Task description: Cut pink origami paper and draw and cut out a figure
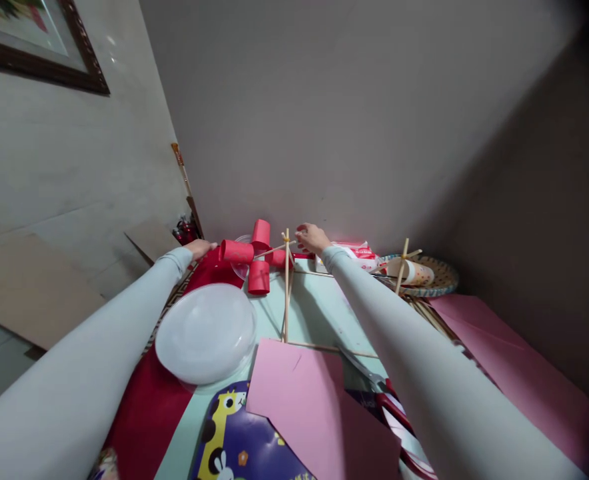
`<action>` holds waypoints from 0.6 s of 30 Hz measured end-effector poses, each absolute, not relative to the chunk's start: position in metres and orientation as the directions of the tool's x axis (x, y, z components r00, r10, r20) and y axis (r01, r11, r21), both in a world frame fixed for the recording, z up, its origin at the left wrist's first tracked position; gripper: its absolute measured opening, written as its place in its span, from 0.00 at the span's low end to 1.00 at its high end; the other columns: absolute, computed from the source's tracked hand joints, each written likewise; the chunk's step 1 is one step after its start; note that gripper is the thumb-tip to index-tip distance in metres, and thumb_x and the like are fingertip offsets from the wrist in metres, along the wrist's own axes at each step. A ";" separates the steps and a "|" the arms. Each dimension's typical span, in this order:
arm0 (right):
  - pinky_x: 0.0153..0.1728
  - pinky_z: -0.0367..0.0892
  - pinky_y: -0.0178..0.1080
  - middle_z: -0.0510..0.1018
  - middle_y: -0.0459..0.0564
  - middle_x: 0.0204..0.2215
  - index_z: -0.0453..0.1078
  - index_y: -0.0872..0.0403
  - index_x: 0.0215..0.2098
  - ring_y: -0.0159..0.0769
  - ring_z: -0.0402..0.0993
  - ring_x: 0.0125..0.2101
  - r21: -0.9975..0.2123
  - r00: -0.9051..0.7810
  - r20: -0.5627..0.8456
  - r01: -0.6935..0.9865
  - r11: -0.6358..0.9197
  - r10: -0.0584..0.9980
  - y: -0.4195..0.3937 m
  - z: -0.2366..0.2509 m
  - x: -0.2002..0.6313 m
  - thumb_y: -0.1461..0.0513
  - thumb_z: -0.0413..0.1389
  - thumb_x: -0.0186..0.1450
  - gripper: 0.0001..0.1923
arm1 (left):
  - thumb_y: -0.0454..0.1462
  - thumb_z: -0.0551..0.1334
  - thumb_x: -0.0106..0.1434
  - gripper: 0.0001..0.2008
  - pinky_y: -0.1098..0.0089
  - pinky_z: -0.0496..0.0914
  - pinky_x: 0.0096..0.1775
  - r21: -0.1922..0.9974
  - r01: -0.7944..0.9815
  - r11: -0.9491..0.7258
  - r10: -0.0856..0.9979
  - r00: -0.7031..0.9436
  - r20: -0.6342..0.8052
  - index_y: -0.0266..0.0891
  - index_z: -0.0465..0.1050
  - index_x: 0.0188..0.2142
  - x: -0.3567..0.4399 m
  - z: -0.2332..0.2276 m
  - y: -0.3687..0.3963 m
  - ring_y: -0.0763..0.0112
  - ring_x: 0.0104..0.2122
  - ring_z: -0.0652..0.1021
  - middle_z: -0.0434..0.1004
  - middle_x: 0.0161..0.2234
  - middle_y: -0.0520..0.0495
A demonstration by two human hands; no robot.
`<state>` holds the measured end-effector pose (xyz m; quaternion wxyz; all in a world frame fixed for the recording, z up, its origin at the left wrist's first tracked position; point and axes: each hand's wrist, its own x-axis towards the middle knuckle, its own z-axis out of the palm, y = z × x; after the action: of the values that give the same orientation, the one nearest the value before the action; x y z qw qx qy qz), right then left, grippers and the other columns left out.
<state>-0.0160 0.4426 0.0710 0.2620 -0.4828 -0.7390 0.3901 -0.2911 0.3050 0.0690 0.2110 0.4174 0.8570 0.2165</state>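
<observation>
A pinwheel of several red paper cups point(259, 277) is fixed on a thin wooden axle. The axle rests across a stand of wooden sticks point(287, 293), bound near the top. My left hand point(200, 249) is at the table's left edge, fingers stretched out beside the leftmost cup, holding nothing that I can see. Close to the right end of the axle is my right hand point(312, 239), its fingers loosely bent and apart. Whether a fingertip touches the axle, I cannot tell. Behind the cups shows part of a clear plastic lid point(241, 268).
A white round lid point(206, 333) lies front left. Pink card point(299, 400) covers part of a giraffe-printed packet point(244, 440). Red-handled scissors point(394, 408) lie under my right forearm. A tissue pack point(359, 253) and woven basket point(442, 273) stand back right, near a wall.
</observation>
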 end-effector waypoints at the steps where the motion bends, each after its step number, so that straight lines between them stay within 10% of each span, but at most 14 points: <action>1: 0.44 0.75 0.47 0.75 0.54 0.50 0.69 0.56 0.55 0.40 0.76 0.45 -0.835 -0.412 -0.008 0.504 0.221 0.911 0.448 0.065 -0.020 0.57 0.57 0.71 0.17 | 0.44 0.62 0.68 0.19 0.55 0.75 0.46 0.550 0.575 0.606 0.773 -0.587 -0.239 0.37 0.69 0.54 -0.291 0.066 0.306 0.61 0.46 0.78 0.74 0.51 0.41; 10: 0.46 0.74 0.49 0.74 0.54 0.52 0.69 0.56 0.55 0.42 0.76 0.47 -0.899 -0.469 -0.053 0.407 0.163 0.881 0.468 0.023 -0.033 0.57 0.57 0.71 0.18 | 0.44 0.61 0.69 0.18 0.58 0.76 0.43 0.688 0.312 0.655 0.738 -0.460 -0.494 0.37 0.70 0.53 -0.280 0.057 0.306 0.63 0.43 0.78 0.75 0.49 0.42; 18: 0.46 0.74 0.49 0.74 0.55 0.52 0.68 0.55 0.56 0.42 0.76 0.47 -0.971 -0.510 -0.077 0.233 0.052 0.857 0.467 0.026 -0.040 0.56 0.57 0.71 0.18 | 0.45 0.62 0.68 0.18 0.58 0.76 0.43 0.859 0.182 0.479 0.871 -0.217 -0.440 0.36 0.71 0.51 -0.275 0.048 0.302 0.61 0.44 0.78 0.75 0.49 0.44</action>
<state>-0.0398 0.4667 0.0262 0.2811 -0.4077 -0.6685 0.5549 -0.2747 0.3016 0.0476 0.4998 0.3762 0.6998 0.3449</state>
